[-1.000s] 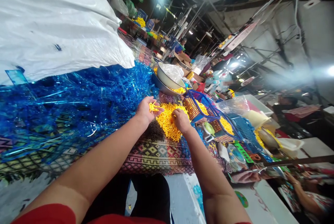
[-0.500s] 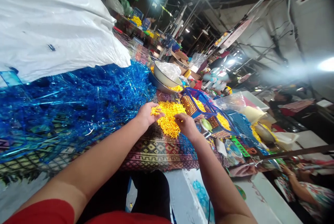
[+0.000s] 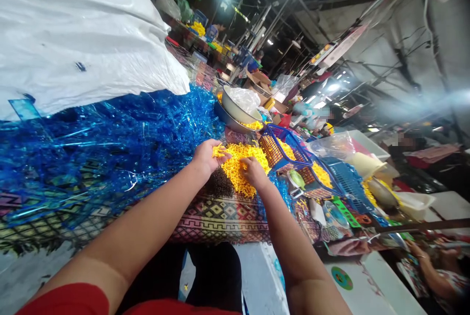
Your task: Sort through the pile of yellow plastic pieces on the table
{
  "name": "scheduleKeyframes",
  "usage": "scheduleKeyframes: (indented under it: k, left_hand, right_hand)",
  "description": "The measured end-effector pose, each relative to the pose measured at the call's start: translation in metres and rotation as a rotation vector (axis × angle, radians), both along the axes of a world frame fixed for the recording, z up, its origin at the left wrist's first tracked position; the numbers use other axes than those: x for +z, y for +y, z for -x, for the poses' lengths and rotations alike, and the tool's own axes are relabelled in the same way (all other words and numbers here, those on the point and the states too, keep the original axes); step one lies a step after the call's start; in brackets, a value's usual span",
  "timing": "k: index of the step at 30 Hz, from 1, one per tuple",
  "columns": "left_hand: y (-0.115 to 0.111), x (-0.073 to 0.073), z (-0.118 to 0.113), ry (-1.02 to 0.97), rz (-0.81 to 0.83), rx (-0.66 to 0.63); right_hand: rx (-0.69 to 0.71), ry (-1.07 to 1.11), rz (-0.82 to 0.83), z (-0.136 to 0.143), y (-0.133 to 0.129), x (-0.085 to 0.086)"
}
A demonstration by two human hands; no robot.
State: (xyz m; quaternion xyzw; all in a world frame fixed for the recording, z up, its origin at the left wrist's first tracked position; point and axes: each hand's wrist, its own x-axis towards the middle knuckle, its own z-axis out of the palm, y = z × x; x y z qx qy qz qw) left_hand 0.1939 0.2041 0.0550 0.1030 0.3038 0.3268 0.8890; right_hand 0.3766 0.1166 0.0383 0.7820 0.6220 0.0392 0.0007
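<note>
A heap of small yellow pieces (image 3: pixel 240 178) lies on a patterned mat (image 3: pixel 220 219). At its left edge, my left hand (image 3: pixel 206 155) is curled around several yellow pieces, which show between thumb and fingers. My right hand (image 3: pixel 254 173) is over the right part of the heap, its fingers bent together at the pieces; whether it pinches one is too small to see. Next to the heap, below my left hand, is a pile of small dark pieces (image 3: pixel 221 182).
Shiny blue plastic strips (image 3: pixel 110 143) and a white sack (image 3: pixel 91 36) fill the left. Beyond the heap stand stacked bowls (image 3: pixel 231 114) and a blue-rimmed basket (image 3: pixel 273 151) with yellow pieces. A person's arm (image 3: pixel 428 271) shows at the lower right.
The view has shifted, so the scene sits slightly further right. My right hand has moved left and inward over the heap, closer to my left hand. My left hand still holds yellow pieces.
</note>
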Motion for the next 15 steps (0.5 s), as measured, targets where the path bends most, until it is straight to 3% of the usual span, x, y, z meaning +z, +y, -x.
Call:
scheduleKeyframes:
  k: [5,11,15]
  left_hand:
    - [0.000,0.002,0.002,-0.003,0.013,0.034]
    - [0.000,0.002,0.001,-0.013,0.012,0.041]
    - [0.000,0.002,0.001,-0.020,0.012,0.038]
  right_hand:
    - [-0.098,0.209,-0.143,-0.016,0.015,0.012]
    - [-0.149,0.825,-0.271,-0.028,0.009,0.021]
    - [-0.167,0.952,-0.336,-0.027,0.004,0.020]
